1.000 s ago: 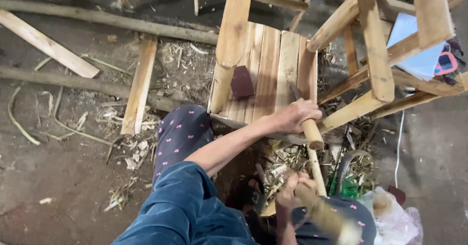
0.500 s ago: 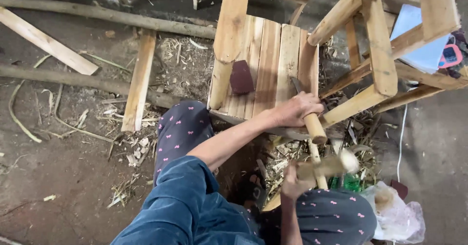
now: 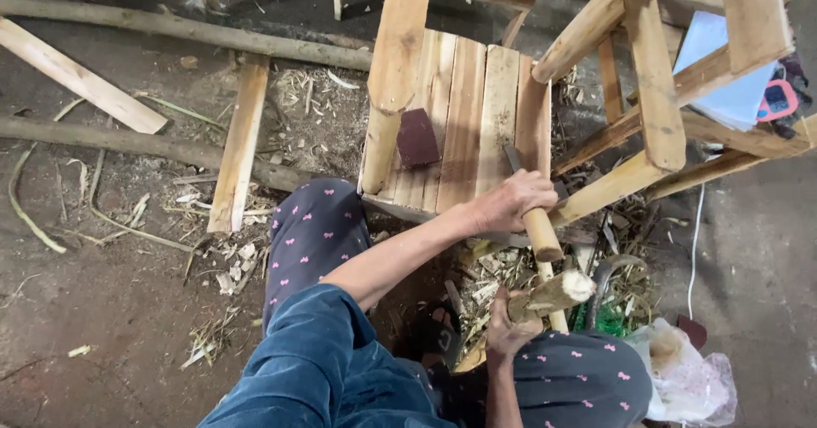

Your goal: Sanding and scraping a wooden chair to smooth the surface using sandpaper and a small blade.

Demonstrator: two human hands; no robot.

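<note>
At centre right of the frame, the left hand [image 3: 511, 200] is wrapped tight around a round-handled wooden chisel [image 3: 539, 231] set against the pale wooden slatted stool [image 3: 464, 113]. Just below it, the right hand [image 3: 509, 330] is clenched on a short rough wooden club [image 3: 553, 293].

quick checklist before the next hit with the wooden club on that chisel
1. Left hand closed firmly round the chisel handle: ok.
2. Right hand gripping the wooden club: ok, fist wrapped round its lower end.
3. Club lined up with the handle's end: ok, its pale head sits just below it.
4. Left fingers clear of the struck end: ok, but they sit not far above it.
5. Chisel blade seated on the slatted chair seat: cannot tell, the tip's contact is unclear.
6. Chair held steady: cannot tell; it lies tipped against the person's knee.
</note>
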